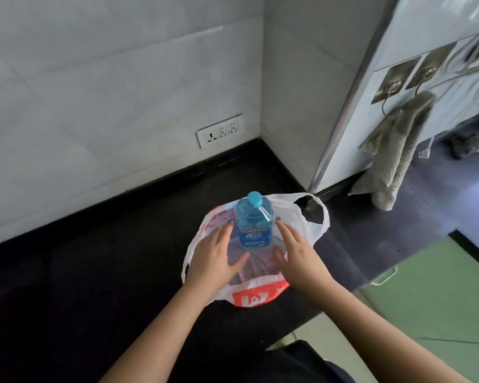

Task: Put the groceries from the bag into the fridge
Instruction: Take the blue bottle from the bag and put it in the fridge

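A blue water bottle (254,219) with a blue cap stands upright inside a white and red plastic bag (307,225) on the black counter (94,272). My left hand (215,255) lies on the bottle's left side and my right hand (295,252) on its right side, fingers straight, thumbs toward the bottle's clear lower part. The bag's rim is spread down around the bottle. The pale blue fridge (415,37) stands at the upper right, its door closed.
A wall socket (220,130) sits low on the tiled wall behind the counter. A grey towel (396,150) hangs from hooks on the fridge's side. The counter edge runs at lower right, with a green floor mat (437,299) below.
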`<control>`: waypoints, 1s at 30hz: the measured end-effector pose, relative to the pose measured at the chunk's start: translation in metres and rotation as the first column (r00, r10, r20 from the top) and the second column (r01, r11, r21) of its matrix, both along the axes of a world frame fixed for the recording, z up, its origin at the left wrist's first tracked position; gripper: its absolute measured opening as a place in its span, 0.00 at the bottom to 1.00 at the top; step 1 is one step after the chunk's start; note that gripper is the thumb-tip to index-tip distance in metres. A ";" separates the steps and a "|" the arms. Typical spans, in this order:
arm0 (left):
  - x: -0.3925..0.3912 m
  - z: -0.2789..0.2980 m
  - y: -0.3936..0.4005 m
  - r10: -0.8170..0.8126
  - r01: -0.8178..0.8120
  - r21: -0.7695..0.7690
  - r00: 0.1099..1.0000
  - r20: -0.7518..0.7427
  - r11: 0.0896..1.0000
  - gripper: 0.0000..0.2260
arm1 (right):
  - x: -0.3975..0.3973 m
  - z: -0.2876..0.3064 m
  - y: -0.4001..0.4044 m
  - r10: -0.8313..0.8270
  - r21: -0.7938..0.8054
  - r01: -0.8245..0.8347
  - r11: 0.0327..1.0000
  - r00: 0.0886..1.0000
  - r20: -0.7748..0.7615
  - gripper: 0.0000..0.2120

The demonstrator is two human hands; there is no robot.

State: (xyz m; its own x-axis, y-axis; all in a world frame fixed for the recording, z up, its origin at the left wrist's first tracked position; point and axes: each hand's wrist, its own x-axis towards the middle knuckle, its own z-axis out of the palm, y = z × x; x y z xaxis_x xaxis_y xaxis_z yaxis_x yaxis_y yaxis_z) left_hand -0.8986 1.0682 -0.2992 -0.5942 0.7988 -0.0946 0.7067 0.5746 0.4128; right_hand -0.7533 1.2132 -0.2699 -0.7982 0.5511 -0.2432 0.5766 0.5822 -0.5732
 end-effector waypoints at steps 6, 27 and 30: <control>-0.002 0.005 0.034 0.186 -0.262 0.109 0.869 0.459 0.959 0.43 | -0.017 -0.010 0.017 -0.244 -0.500 0.183 0.847 0.968 -0.059 0.25; -0.008 0.006 0.062 0.239 -0.379 0.204 0.836 0.493 0.903 0.36 | -0.012 -0.027 0.036 -0.323 -0.748 0.174 0.641 0.945 -0.058 0.23; -0.005 0.016 0.054 0.244 -0.374 0.227 0.859 0.450 0.899 0.33 | -0.009 -0.025 0.035 -0.409 -0.794 0.219 0.567 0.912 -0.040 0.18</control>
State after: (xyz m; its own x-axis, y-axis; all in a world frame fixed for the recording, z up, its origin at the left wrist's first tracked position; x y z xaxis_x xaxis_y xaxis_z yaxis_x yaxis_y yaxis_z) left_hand -0.9037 1.1218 -0.2827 -0.7762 0.6078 -0.1676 0.2480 0.5387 0.8052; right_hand -0.7626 1.2478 -0.2945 -0.6916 0.4648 -0.5529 0.4542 -0.3154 -0.8332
